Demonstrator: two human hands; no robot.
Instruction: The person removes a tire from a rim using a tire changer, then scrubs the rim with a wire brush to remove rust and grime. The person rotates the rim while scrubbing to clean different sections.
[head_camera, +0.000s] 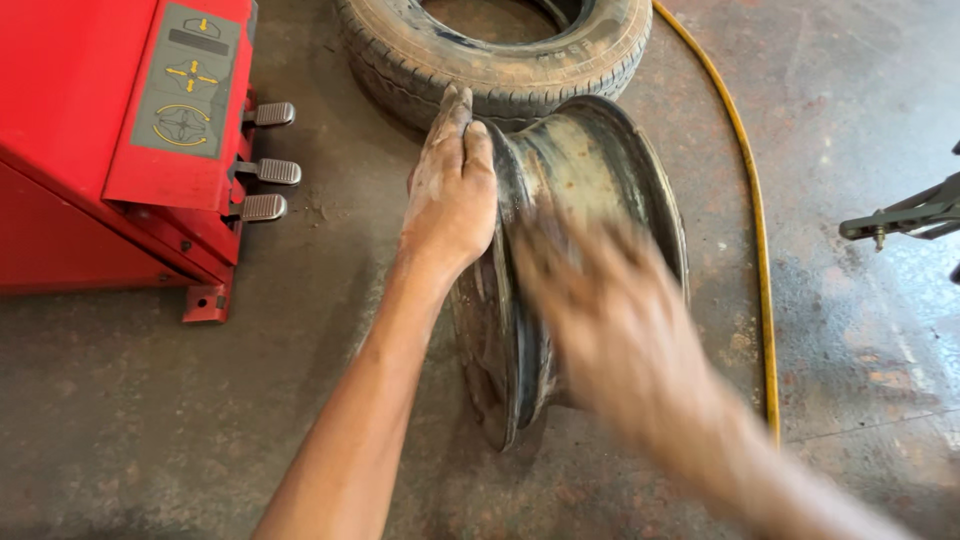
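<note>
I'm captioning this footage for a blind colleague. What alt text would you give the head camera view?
A person's left hand steadies a bare, grimy steel wheel rim standing on edge on a concrete floor, while the right hand, blurred, is over the rim. A tyre lies behind, a red machine with foot pedals on the left, a yellow hose on the right.

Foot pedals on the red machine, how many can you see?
3, stacked along the red machine's right edge: top pedal, middle pedal, bottom pedal. None looks hidden.

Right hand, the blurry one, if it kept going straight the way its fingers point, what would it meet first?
Most likely the bare steel wheel rim standing on edge: the right hand points up and away across its barrel. Motion blur hides whether it already touches. The left hand rests on the rim's edge.
</note>
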